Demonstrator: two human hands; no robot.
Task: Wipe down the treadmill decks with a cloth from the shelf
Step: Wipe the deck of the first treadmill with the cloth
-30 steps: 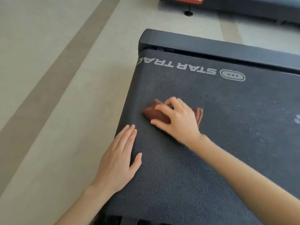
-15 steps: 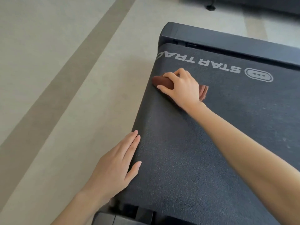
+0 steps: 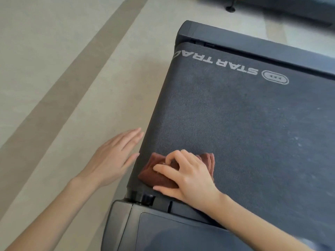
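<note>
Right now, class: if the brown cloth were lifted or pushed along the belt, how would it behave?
Probably floppy: the brown cloth lies in bunched folds under the right hand, so it would likely droop when lifted. Likely light: one hand nearly covers it. Pushed, it may drag, since the treadmill belt looks coarsely textured.

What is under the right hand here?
A folded brown cloth lies under the right hand, on the treadmill belt by its left edge. Its ends show on either side of the hand; its middle, and the belt beneath it, are covered.
</note>
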